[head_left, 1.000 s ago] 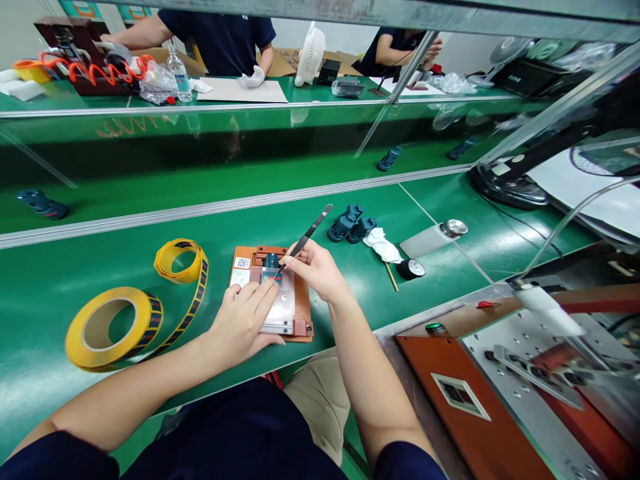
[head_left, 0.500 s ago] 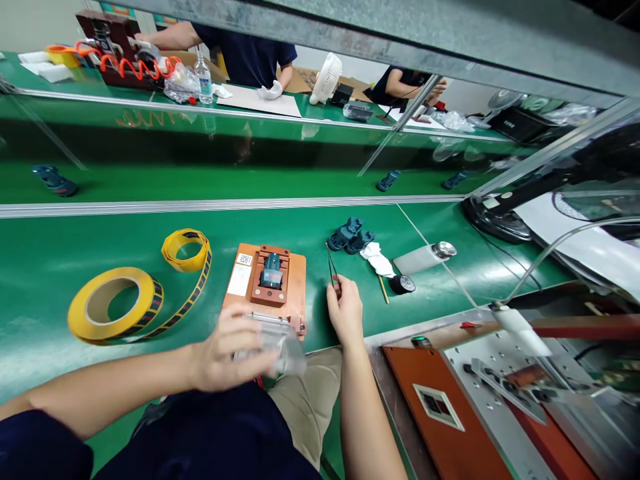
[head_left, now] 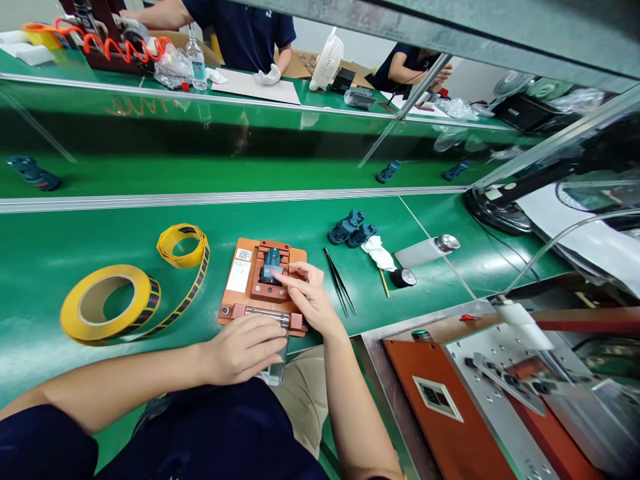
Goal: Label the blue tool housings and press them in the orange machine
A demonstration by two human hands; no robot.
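Note:
An orange-brown fixture [head_left: 295,255] lies on the green bench before me, with a dark blue-green plastic housing [head_left: 273,259] seated in its raised nest. My right hand [head_left: 314,300] reaches in from the right; its index fingertip touches the grey label area of the housing, and the fingers are apart. Flat over the clear plastic flap [head_left: 274,375] at the fixture's near edge rests my left hand [head_left: 245,350], fingers stretched out. Black tweezers [head_left: 340,283] lie on the bench just right of my right hand.
To the left, a roll of yellow label tape [head_left: 73,303] runs to a smaller coil [head_left: 167,248]. Behind the tweezers are two more housings [head_left: 345,227], a white cloth [head_left: 379,253] and a metal-topped bottle [head_left: 420,255]. A machine [head_left: 425,393] stands at right. Co-workers sit across the bench.
My right hand has put the tweezers down on the bench and moved left onto the housing. The clear flap has swung down toward me, and my left hand now lies over it.

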